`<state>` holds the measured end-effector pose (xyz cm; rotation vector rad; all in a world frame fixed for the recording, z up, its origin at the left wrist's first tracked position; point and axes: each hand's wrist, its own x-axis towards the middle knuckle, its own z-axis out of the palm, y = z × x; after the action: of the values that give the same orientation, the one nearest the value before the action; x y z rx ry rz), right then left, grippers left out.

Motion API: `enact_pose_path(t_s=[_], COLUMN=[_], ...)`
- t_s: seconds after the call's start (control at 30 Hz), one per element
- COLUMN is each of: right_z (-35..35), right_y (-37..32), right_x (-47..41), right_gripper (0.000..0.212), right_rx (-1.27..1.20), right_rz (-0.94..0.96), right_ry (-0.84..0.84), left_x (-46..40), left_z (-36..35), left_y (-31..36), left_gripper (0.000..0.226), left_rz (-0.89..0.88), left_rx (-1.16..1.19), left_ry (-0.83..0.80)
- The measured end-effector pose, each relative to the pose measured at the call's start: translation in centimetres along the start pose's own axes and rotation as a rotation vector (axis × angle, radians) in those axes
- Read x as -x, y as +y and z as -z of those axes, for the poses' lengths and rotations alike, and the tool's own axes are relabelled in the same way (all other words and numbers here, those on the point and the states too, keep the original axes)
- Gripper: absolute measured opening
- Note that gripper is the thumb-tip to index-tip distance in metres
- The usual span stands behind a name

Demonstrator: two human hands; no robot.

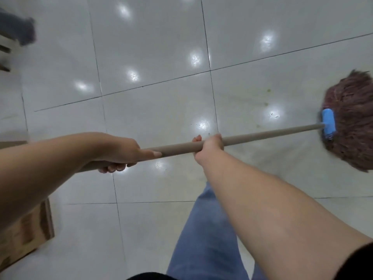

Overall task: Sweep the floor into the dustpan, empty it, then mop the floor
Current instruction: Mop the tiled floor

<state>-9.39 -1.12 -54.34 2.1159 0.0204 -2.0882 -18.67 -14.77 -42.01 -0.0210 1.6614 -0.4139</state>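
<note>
**Mopping under way, broom and dustpan out of view**

Far left, top corner: a blurred grey shape (19,29), too smeared to identify; below it, at the lower-left edge, a brown cardboard box (30,229) standing on the tiled floor (153,37).

Next, the left hand (119,154), closed around the near end of the mop handle (262,135), fingers curled beneath and thumb laid along the top; further along, the right hand (209,145), also wrapped tight on the same pole, forearm stretched out from the lower right; both hands full, neither free.

Below and between the arms, a blue-jeaned leg (205,239), mid-stance on the tiles.

Right of the hands, dark specks and grit (202,125) on the glossy tile just beyond the handle; a few yellowish spots (267,98) and faint streaks further right, near the mop.

Far right: blue socket (328,126) joining pole to a reddish-brown stringy mop head (351,122), spread flat on the floor, partly cut off by the frame edge, blurred as if moving.

Judged progress: no broom, no dustpan, no bin visible, so sweeping and emptying probably done, though not provable from here; last step, mopping, in hand; specks and stains on at least 2 tiles unwiped; tiles to the left glossy, wet or dry impossible to tell; a good share of floor likely left.
</note>
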Motion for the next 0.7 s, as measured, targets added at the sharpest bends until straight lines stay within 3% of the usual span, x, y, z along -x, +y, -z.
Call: enact_pose_path(t_s=[0.3, 0.53, 0.63, 0.7], right_z=[4.1, 13.3, 17.9, 20.3], right_y=[-6.9, -24.3, -31.4, -34.7], right_x=[-2.2, -3.6, -3.5, -3.3], right_gripper=[0.03, 0.03, 0.019, 0.026], right_rx=[-0.029, -0.054, -0.085, -0.093], right_rz=[0.071, 0.247, 0.311, 0.341], right_ry=[0.067, 0.162, 0.196, 0.221], left_x=[-0.9, 0.8, 2.3, 3.5], left_z=[-2.7, -5.5, -7.5, -8.6], left_y=[8.2, 27.6, 35.6, 39.3], left_gripper=[0.07, 0.067, 0.063, 0.054], left_rz=[-0.05, -0.268, -0.337, -0.385], left_rx=[0.022, 0.081, 0.138, 0.22], left_ry=[-0.019, -0.124, -0.177, -0.209])
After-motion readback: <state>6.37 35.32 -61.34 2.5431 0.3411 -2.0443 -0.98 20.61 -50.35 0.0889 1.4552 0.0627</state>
